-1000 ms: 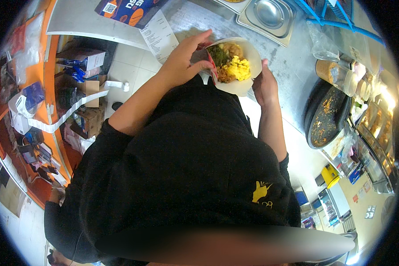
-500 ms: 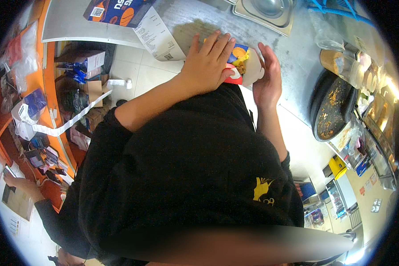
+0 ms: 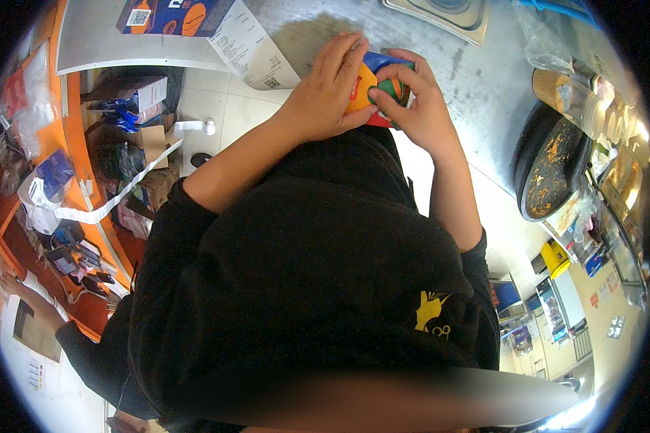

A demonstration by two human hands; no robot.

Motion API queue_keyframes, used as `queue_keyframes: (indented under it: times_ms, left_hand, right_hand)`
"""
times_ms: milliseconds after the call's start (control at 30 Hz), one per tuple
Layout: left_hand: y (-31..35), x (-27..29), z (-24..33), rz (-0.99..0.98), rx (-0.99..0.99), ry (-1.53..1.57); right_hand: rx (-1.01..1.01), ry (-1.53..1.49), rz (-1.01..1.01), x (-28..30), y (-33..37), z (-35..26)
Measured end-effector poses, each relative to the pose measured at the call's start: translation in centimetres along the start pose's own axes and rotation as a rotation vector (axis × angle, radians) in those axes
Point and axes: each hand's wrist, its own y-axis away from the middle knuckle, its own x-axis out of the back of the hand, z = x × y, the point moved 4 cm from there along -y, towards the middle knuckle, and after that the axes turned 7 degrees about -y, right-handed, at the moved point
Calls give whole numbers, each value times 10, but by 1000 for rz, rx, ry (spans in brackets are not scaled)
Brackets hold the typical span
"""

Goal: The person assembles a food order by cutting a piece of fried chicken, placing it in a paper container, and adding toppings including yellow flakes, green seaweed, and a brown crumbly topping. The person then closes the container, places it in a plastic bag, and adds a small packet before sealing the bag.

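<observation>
A small colourful cardboard food box (image 3: 365, 85), with yellow, green, blue and red panels, stands at the near edge of the metal counter, close against my body. My left hand (image 3: 328, 94) lies along its left side, fingers pointing away and thumb at the near edge. From the right, my right hand (image 3: 422, 105) grips the box with curled fingers, its thumb pressing the green panel. Panels cover the top, so the contents are hidden. Left of my left hand, a long printed receipt (image 3: 256, 50) hangs partly over the counter edge, by a dark blue printed box (image 3: 175, 18).
A steel pan (image 3: 477, 29) sits at the counter's far side. To the right are a black pan (image 3: 556, 169) with food scraps and a stack of clear tubs (image 3: 585, 105). At left, a co-worker's arm (image 3: 40, 307) reaches near orange shelving (image 3: 76, 144) and a trailing paper strip (image 3: 119, 195).
Food showed in the box's open top; panels now cover it. My right hand has moved left and curled its fingers onto the box. The co-worker's hand at left has shifted.
</observation>
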Motion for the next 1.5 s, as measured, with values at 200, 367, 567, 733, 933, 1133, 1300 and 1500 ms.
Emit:
queue_keyframes:
  times_ms: [200, 367, 567, 733, 933, 1133, 1300, 1500]
  left_hand:
    - [-3, 2, -2, -11, -41, 29]
    - [-4, 2, 3, -26, -21, -23]
    - [-6, 2, -3, 42, 2, 104]
    - [-19, -7, -19, 102, 163, 247]
    - [-25, -13, -13, 133, 236, 183]
    - [-23, -21, -9, 82, 201, 86]
    - [-23, -13, -6, 129, 174, 113]
    - [-8, 33, 4, 334, 280, 165]
  right_hand:
    - [-140, -300, -179, 3, -7, 17]
    - [-127, -314, -163, 1, -10, 16]
    - [75, 88, -121, 13, -15, -3]
    - [48, 247, -283, 19, -29, -14]
    - [9, 346, -295, 10, -33, -15]
    - [-41, 352, -260, 12, -37, -9]
    - [-21, 384, -300, 20, -35, -20]
    - [131, 833, -436, 7, -11, -40]
